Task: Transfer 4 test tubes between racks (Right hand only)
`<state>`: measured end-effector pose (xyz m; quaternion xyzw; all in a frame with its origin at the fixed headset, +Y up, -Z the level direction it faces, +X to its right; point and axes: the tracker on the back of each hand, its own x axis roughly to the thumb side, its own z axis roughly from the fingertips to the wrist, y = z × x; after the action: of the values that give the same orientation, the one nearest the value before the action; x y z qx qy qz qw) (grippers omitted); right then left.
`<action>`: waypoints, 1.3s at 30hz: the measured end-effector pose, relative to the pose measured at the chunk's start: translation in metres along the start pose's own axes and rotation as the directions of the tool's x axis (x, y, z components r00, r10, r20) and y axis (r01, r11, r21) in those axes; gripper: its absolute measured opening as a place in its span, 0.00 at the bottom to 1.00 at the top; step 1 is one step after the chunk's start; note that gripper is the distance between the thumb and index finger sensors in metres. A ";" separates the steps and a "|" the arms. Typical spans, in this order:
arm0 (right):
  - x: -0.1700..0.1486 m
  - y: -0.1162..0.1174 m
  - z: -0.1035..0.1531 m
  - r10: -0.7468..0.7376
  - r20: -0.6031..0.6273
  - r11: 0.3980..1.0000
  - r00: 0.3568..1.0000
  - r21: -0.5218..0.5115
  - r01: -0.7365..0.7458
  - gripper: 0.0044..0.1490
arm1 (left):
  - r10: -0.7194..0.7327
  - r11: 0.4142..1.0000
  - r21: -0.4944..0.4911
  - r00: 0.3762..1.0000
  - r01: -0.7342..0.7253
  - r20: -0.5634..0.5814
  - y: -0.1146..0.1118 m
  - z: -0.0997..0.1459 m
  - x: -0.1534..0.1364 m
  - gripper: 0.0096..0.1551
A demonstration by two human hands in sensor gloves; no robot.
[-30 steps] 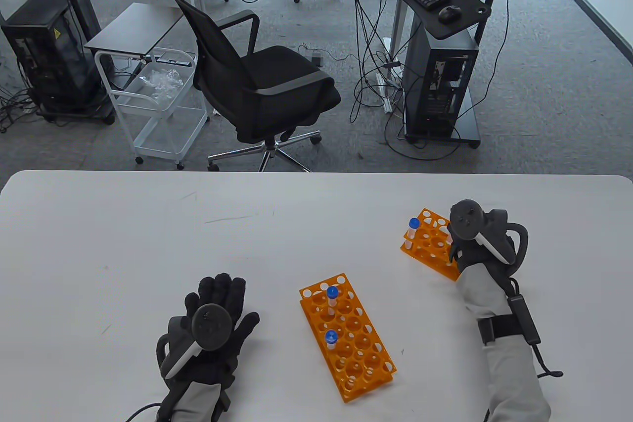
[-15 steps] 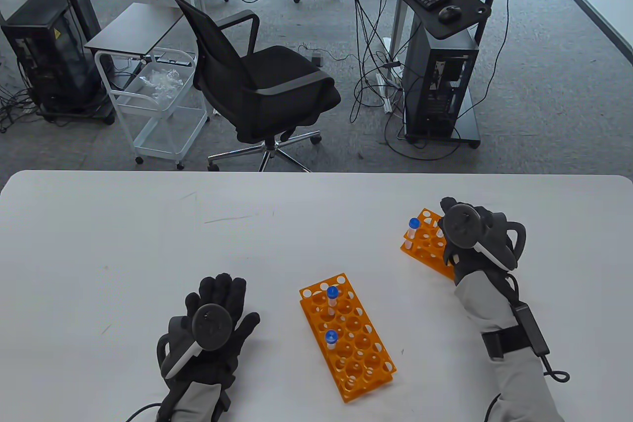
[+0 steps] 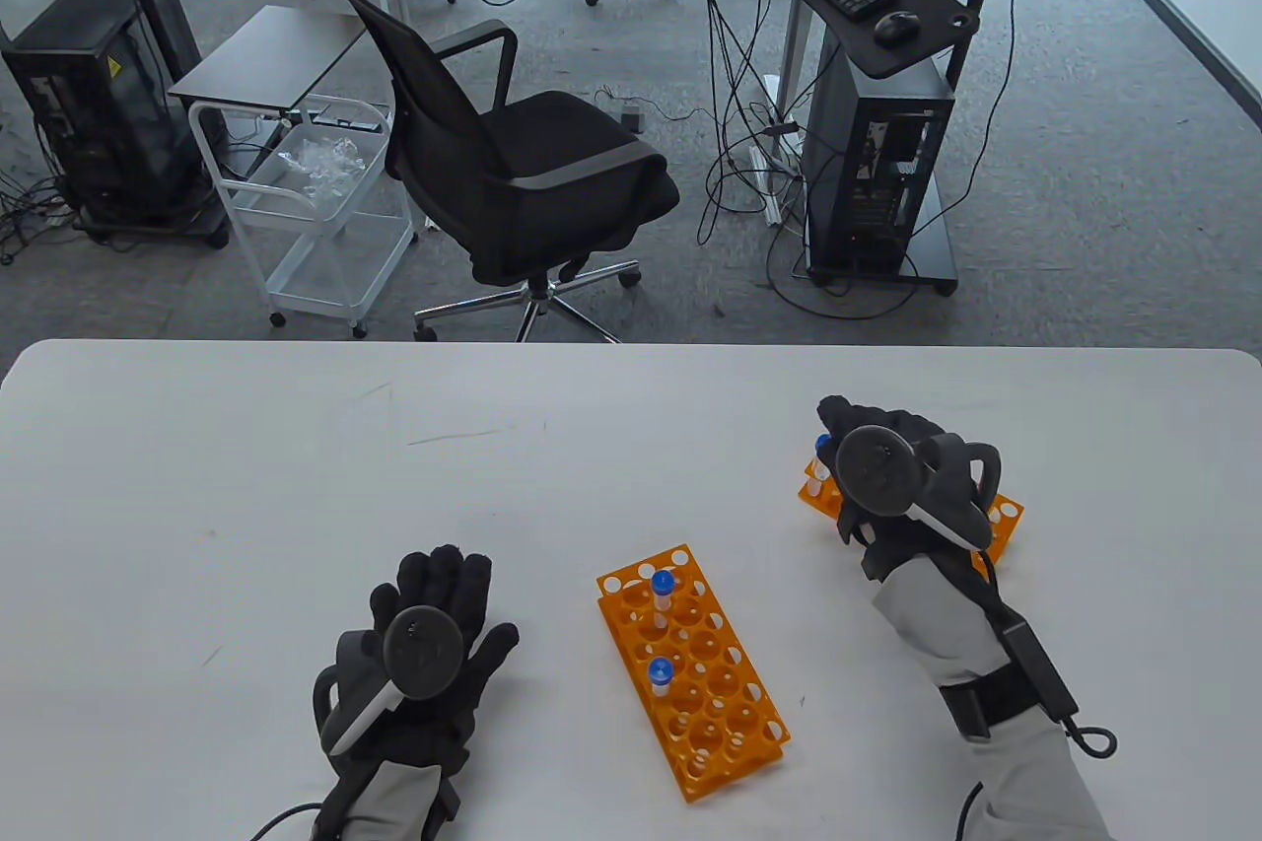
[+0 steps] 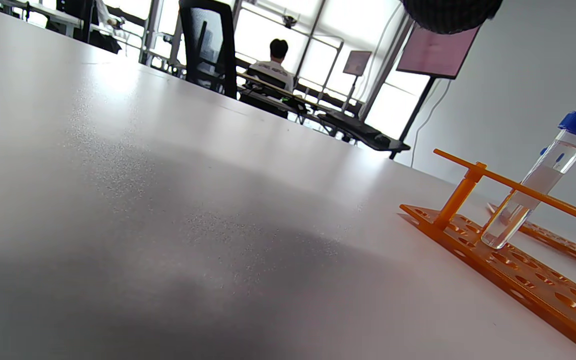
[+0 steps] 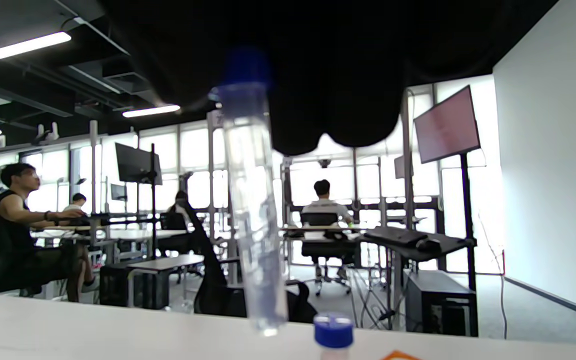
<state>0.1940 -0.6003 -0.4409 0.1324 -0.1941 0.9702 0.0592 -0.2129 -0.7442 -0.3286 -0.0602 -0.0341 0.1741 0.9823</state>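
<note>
My right hand (image 3: 860, 427) hovers over the left end of the right orange rack (image 3: 1006, 518). In the right wrist view its fingers (image 5: 328, 75) hold a clear, blue-capped test tube (image 5: 254, 210) upright by the top, lifted above the table. A second tube (image 3: 817, 461) stands in that rack's left corner, and its cap shows in the right wrist view (image 5: 333, 324). The centre orange rack (image 3: 725, 683) holds two blue-capped tubes (image 3: 663, 590) (image 3: 659, 678). My left hand (image 3: 434, 629) lies flat on the table, holding nothing.
The white table (image 3: 296, 486) carries only the two racks. The left wrist view shows the centre rack (image 4: 498, 255) with one tube (image 4: 535, 190) leaning in it. A chair (image 3: 513, 161) and a computer stand (image 3: 877, 151) are beyond the far edge.
My right hand has moved left across the right rack, uncovering the rack's right end. My left hand and the centre rack have not moved.
</note>
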 end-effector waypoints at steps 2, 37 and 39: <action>0.008 0.000 0.000 -0.008 0.023 1.000 1.000 0.000 0.008 0.31 | 0.000 1.000 0.002 1.000 0.000 0.002 0.000 0.000 0.000 0.43; 0.099 0.044 0.002 -0.117 0.253 0.987 0.960 0.133 0.085 0.31 | 0.000 1.000 -0.002 1.000 0.000 0.008 0.000 0.000 0.001 0.43; 0.102 0.048 0.002 -0.119 0.261 0.986 0.958 0.145 0.083 0.31 | 0.000 1.000 -0.002 1.000 0.000 0.010 0.000 0.000 0.001 0.42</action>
<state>0.0893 -0.6386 -0.4278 0.2762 -0.1286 0.9497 0.0729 -0.2117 -0.7438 -0.3282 -0.0602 -0.0389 0.1744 0.9821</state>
